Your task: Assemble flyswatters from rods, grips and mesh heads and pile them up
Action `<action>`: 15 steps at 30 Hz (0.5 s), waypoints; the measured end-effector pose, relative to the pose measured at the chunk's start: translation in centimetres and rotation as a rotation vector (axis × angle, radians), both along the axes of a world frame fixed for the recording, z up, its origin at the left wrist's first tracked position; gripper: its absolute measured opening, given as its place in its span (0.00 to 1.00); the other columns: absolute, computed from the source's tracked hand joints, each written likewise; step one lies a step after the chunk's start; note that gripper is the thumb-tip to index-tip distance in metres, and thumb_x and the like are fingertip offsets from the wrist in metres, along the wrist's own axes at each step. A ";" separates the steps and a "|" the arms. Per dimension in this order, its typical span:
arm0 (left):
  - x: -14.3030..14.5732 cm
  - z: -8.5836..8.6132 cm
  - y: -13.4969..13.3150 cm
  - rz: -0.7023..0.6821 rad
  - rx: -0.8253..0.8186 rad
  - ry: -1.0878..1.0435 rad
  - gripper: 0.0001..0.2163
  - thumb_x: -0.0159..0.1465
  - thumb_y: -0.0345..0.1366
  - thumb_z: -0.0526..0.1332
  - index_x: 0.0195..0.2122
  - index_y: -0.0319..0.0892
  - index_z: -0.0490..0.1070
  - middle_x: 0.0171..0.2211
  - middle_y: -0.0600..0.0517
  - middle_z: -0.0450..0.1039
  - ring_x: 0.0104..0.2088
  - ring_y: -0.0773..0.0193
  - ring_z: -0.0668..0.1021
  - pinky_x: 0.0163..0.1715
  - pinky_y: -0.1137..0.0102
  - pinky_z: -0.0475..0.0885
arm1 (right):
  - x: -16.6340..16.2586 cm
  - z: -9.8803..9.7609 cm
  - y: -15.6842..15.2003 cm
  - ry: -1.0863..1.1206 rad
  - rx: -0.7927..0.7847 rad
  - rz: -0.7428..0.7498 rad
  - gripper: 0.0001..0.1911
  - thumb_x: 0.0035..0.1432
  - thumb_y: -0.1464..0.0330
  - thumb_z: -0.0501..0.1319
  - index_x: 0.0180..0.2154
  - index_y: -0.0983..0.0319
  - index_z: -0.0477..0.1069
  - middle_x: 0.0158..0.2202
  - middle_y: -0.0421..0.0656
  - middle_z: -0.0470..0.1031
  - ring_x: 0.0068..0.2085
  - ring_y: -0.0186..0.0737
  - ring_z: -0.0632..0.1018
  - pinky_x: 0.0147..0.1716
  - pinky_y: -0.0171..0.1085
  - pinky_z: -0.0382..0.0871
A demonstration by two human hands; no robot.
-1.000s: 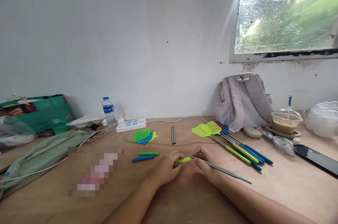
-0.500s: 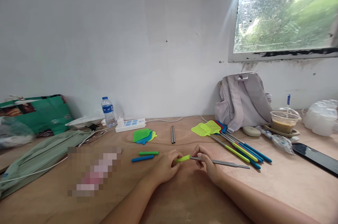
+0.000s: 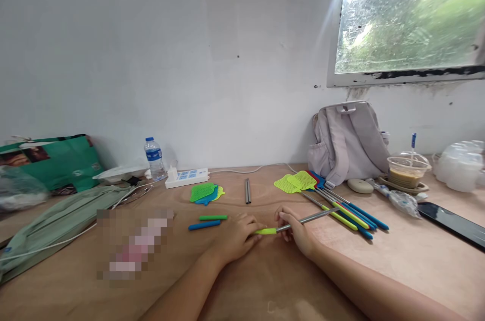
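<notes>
My left hand (image 3: 237,235) is closed on a lime-green handle sleeve (image 3: 266,231) low over the wooden table (image 3: 397,260). My right hand (image 3: 294,227) pinches a thin metal rod (image 3: 308,219) whose near end meets the sleeve. The rod slants up to the right, its far end close to a pile of assembled fly swatters (image 3: 333,200). A green sleeve (image 3: 213,217) and a blue sleeve (image 3: 204,225) lie left of my left hand. Two bare metal rods (image 3: 247,191) and loose swatter heads (image 3: 206,193) lie further back.
A grey backpack (image 3: 348,142) leans on the wall at the right, beside a drink cup (image 3: 408,172), a phone (image 3: 452,222) and clear containers (image 3: 460,164). A power strip (image 3: 187,178), water bottle (image 3: 153,158), green bag (image 3: 56,159) and folded cloth (image 3: 56,220) occupy the left.
The rod's far end has swung from pointing right and toward me to pointing back toward the swatter pile. The green sleeve has shifted a little to the right along with it.
</notes>
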State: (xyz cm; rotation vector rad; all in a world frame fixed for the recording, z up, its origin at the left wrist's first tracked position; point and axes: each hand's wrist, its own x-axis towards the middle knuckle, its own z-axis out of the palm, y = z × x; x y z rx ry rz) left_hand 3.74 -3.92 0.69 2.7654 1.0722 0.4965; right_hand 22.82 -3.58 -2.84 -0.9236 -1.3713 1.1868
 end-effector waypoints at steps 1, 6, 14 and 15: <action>0.0 0.0 0.0 -0.005 0.030 0.001 0.13 0.63 0.37 0.52 0.47 0.50 0.68 0.39 0.51 0.70 0.42 0.60 0.70 0.39 0.68 0.63 | 0.0 0.0 0.1 0.036 -0.014 0.004 0.12 0.50 0.58 0.50 0.25 0.60 0.59 0.15 0.32 0.58 0.14 0.29 0.61 0.13 0.30 0.50; 0.0 0.0 -0.4 0.002 0.084 -0.051 0.15 0.65 0.41 0.48 0.49 0.49 0.66 0.38 0.51 0.72 0.39 0.61 0.71 0.38 0.68 0.64 | 0.5 0.1 0.5 0.248 -0.086 0.121 0.17 0.51 0.52 0.49 0.29 0.60 0.58 0.20 0.33 0.61 0.13 0.27 0.61 0.13 0.30 0.48; 1.1 0.2 -1.6 -0.100 0.078 -0.117 0.14 0.65 0.38 0.49 0.50 0.46 0.65 0.41 0.51 0.74 0.40 0.63 0.74 0.40 0.69 0.66 | -0.9 0.1 -0.6 0.144 -0.136 0.347 0.30 0.47 0.40 0.46 0.35 0.59 0.59 0.24 0.37 0.66 0.17 0.29 0.65 0.15 0.30 0.53; 1.2 0.2 -1.7 -0.119 0.076 -0.121 0.14 0.64 0.37 0.49 0.49 0.45 0.65 0.42 0.51 0.74 0.40 0.63 0.74 0.40 0.69 0.66 | -1.2 0.1 -0.8 0.142 -0.133 0.366 0.30 0.47 0.40 0.46 0.35 0.60 0.59 0.24 0.37 0.66 0.17 0.30 0.66 0.15 0.30 0.54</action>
